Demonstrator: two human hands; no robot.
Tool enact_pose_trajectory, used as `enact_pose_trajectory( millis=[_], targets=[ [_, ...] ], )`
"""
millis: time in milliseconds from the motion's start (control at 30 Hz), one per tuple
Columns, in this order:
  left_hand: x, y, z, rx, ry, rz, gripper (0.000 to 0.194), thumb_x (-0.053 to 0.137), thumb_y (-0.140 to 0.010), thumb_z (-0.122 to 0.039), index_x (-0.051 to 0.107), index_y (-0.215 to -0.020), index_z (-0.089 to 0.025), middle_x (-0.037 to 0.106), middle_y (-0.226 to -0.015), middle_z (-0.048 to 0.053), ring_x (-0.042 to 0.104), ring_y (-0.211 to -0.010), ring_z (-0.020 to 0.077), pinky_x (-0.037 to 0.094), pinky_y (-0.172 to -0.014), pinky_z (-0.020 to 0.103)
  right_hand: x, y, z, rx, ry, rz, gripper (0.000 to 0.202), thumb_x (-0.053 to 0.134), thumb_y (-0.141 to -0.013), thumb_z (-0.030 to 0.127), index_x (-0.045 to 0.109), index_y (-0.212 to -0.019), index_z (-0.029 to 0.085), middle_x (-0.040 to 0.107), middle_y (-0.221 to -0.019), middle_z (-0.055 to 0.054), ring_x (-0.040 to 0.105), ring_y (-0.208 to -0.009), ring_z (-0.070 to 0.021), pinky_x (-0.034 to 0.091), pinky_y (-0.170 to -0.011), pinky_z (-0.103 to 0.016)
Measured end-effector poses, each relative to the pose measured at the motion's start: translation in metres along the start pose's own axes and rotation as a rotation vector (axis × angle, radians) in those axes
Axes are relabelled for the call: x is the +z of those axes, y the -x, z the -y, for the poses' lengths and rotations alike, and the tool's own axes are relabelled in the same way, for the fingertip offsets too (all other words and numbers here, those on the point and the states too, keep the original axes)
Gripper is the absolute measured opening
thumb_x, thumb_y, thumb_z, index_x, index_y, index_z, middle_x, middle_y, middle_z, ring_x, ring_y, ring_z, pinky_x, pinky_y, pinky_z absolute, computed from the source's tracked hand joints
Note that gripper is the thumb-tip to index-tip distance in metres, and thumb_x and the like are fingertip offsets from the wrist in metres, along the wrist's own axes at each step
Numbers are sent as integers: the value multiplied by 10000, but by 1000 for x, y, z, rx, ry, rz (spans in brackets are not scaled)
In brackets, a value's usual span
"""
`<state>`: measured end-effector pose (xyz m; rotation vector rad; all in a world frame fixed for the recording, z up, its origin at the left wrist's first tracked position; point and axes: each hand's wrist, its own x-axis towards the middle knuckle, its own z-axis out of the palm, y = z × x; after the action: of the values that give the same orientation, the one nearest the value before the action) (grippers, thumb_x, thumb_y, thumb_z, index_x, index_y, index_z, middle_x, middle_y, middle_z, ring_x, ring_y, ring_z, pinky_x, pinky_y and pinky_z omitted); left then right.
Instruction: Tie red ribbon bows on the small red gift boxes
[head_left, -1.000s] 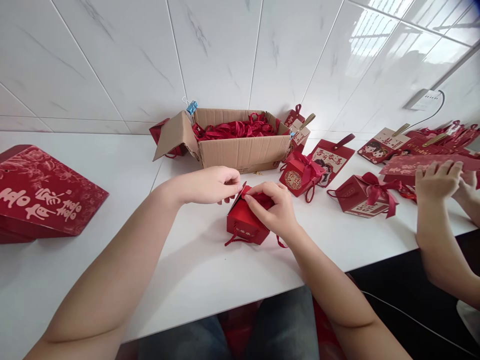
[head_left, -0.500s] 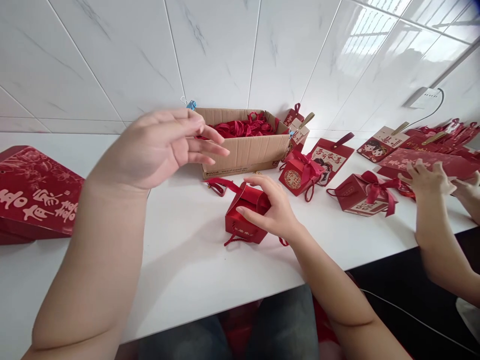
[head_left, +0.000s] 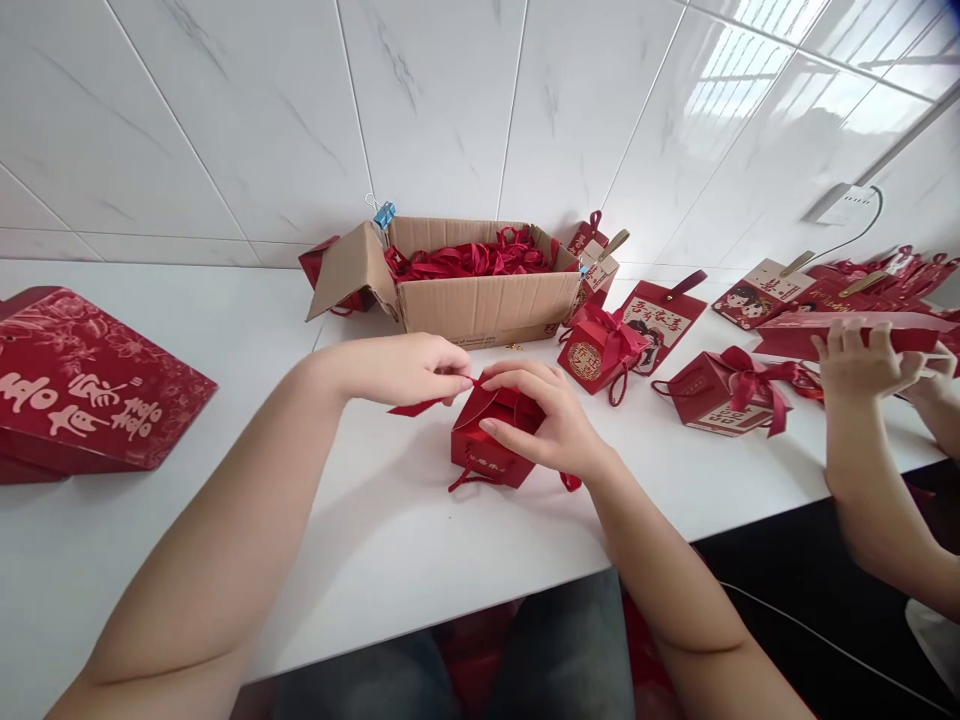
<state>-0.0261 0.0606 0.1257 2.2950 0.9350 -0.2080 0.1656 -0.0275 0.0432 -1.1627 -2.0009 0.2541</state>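
A small red gift box with twisted cord handles sits on the white table in front of me. My right hand grips its top from the right, thumb on the near side and fingers over the far side. At the box's upper left, my left hand pinches a red ribbon between thumb and fingers. The ribbon's loose end hangs to the left, and its other end runs to the box top, partly hidden by my fingers.
Behind stands a cardboard box of red ribbons, one flap folded out. Finished boxes with bows are at right. A large red carton lies left. At far right, another person's hands hold a flat red carton.
My left hand has come down from above the table and taken hold of the ribbon. My right hand stays on the gift box. The other person has lifted the flat red carton.
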Motion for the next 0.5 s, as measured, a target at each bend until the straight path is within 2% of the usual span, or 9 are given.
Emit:
enact_pose_trajectory(
  millis=[167,300,400,500],
  targets=[
    [-20,19,7,2,136,-173,235,533,-794,-400,660,-725,-216,650,-730,14,486,-526,123,348,-476,242,0,0,-4,3,-10,7,226,678,-785,324,553,-953,241,667,-1117,-41,603,-1069,-222,359,-941,-402],
    [-30,33,16,23,213,-325,260,543,-814,-388,666,-677,-204,672,-770,25,563,-670,166,393,-577,250,1,0,-5,5,-17,11,194,674,-782,307,532,-895,238,670,-1078,-41,613,-1040,-222,358,-925,-403],
    [-31,40,19,67,220,-373,298,521,-861,-387,670,-696,-189,658,-761,13,559,-745,150,392,-661,239,1,0,-5,-3,-28,18,194,677,-780,308,531,-889,241,672,-1064,-39,613,-1051,-224,358,-932,-404],
    [-32,45,20,77,218,-415,307,535,-858,-411,691,-735,-177,580,-643,-13,483,-613,86,368,-613,214,3,0,-5,-2,-40,27,220,698,-765,323,531,-881,241,676,-1075,-43,615,-1059,-225,360,-938,-403]
  ],
)
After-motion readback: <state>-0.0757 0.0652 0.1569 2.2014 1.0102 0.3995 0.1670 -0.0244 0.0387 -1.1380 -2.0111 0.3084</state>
